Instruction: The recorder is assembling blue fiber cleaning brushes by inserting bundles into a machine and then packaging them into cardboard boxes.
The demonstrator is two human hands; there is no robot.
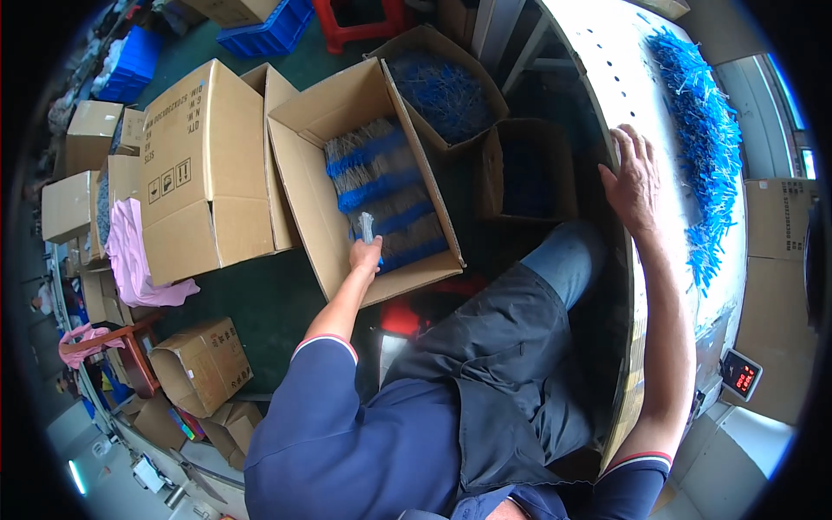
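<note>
My left hand (367,254) reaches into an open cardboard box (316,227), its fingers wrapped round a bundle of thin pale sticks (367,227) with some blue at the lower end. Inside that box lie rows of similar thin blue-and-grey pieces (368,178), side by side in bands. My right hand (637,186) lies on the edge of the white table (620,78), fingers stretched and nothing in it. To its right, a long heap of loose blue-and-white sticks (698,147) spreads over the tabletop. Exactly what these small pieces are cannot be made out.
Beyond the open box stand another carton (442,95) of loose blue pieces and a darker box (527,173) under the table. A large carton (204,173) stands left. A red stool (360,26) and blue crate (264,30) are farther back. A small display (742,374) sits right.
</note>
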